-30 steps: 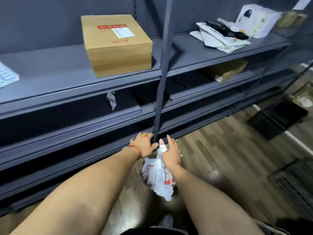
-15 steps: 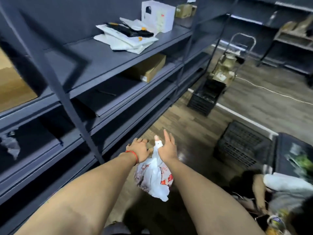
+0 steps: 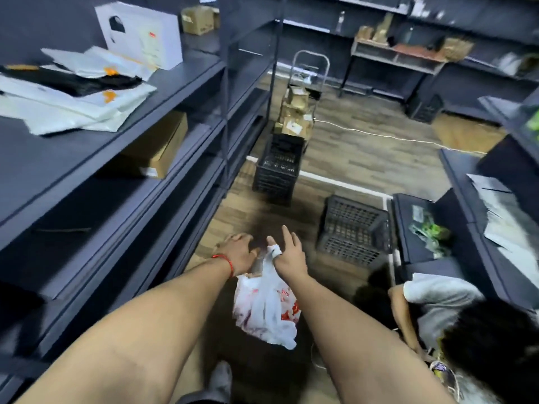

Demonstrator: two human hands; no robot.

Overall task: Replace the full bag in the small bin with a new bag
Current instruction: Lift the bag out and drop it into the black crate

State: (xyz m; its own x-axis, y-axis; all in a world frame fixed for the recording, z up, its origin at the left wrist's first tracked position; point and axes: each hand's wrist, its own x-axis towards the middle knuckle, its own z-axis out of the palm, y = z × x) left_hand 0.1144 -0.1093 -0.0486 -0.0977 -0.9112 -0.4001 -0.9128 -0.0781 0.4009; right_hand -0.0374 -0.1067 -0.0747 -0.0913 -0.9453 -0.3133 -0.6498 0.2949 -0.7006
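Full bag: a white plastic bag (image 3: 264,312) with red print hangs in the air between the two forearms, above the wooden floor (image 3: 358,158).
Bag axis: its long axis runs from the gathered neck at the hands toward the camera and down; the bulging bottom end points at the person's feet, the twisted neck points away, up toward the hands.
Left hand: the left hand (image 3: 237,253), with a red cord at the wrist, is curled over the neck of the bag, palm down; its fingers close around the gathered plastic.
Right hand: the right hand (image 3: 288,255) has a strip of the bag's plastic wound round the thumb; the other fingers are spread wide and straight, gripping nothing.
Left edge: grey shelving (image 3: 163,91) runs along the left, just beside the left arm, its shelf edges jutting toward the aisle.
Ahead: two black crates (image 3: 351,228) stand on the floor, one just beyond the right hand, one farther on near a trolley of cardboard boxes (image 3: 296,112).
Right edge: another person (image 3: 437,304) crouches low beside the right forearm, near a dark unit (image 3: 414,255).
Open room: bare floor lies straight ahead between the shelving and the nearer crate, and wider beyond the white floor line.
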